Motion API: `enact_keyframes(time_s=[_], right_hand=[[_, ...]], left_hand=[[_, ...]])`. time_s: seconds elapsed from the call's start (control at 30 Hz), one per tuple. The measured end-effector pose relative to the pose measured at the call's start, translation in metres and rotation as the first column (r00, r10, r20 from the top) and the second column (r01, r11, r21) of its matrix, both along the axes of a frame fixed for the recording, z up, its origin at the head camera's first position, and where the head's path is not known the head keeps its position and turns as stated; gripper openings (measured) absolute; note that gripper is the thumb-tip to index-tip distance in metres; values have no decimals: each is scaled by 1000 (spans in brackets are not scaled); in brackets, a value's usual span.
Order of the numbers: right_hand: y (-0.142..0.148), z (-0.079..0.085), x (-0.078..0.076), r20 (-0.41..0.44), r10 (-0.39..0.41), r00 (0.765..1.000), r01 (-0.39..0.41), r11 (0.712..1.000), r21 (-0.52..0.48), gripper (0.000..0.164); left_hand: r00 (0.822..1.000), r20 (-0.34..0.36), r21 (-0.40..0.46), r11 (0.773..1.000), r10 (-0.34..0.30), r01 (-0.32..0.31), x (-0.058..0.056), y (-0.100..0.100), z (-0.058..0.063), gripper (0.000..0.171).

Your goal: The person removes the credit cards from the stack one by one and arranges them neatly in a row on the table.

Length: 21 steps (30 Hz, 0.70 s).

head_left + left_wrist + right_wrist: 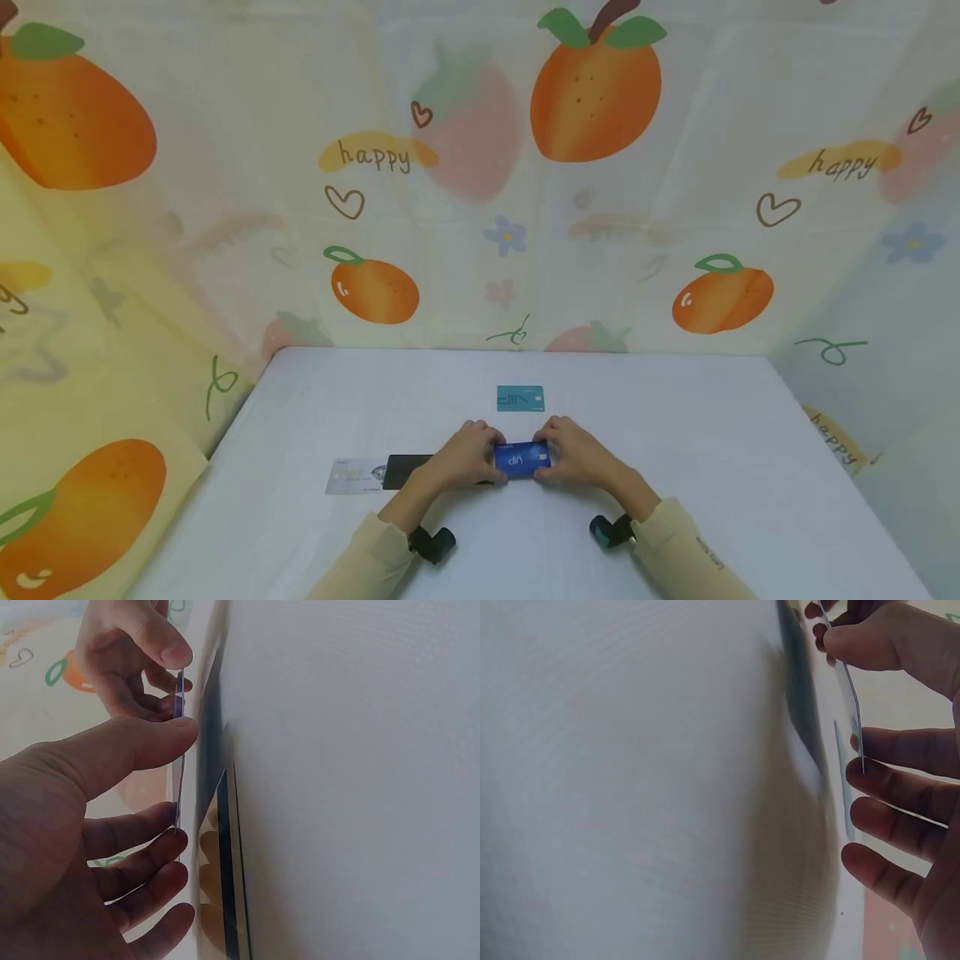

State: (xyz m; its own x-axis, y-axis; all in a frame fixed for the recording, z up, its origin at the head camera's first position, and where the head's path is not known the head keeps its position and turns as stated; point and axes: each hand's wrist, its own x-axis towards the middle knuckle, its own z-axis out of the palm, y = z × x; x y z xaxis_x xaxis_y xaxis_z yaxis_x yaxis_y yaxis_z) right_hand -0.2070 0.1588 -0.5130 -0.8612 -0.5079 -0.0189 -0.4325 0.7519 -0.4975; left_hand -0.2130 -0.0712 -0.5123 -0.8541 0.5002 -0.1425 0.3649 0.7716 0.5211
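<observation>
- Holding the blue card (522, 460) up between both hands, over the middle of the worktop (675, 417) and clear of the surface, going by the wrist views.
- Pinching its left end with the left grip (465, 454), thumb on the near edge, index finger on the far one, other fingers spaced apart.
- Doing pretty much the same at its right end with the right grip (576, 454).
- Says "VIP" on the blue card, upside down from the head view, next to a pale chip (543, 457).
- Looks a bit bowed edge-on from the right wrist.
- Spotted a teal card (517, 398) lying flat farther back; might say "VIP" too, but can't swear to it.
- Got a black card (401, 472) off to the left, partly hidden by the left grip and lapping over the end of a grey card (352, 477).
- Can't make out the tiny print on the grey card.
- Can read "happy" three times on the backdrop (262, 125), among oranges and hearts.
- Can't decipher the dark script on the right sleeve (697, 542).
</observation>
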Motion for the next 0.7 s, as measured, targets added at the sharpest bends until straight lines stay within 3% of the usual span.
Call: enact_keyframes(time_s=[0.7], right_hand=[[-4,-4,7,-38,15,999,-13,999,51,47]], left_hand=[[998,-57,-82,997,-8,3,6,4,-6,54]])
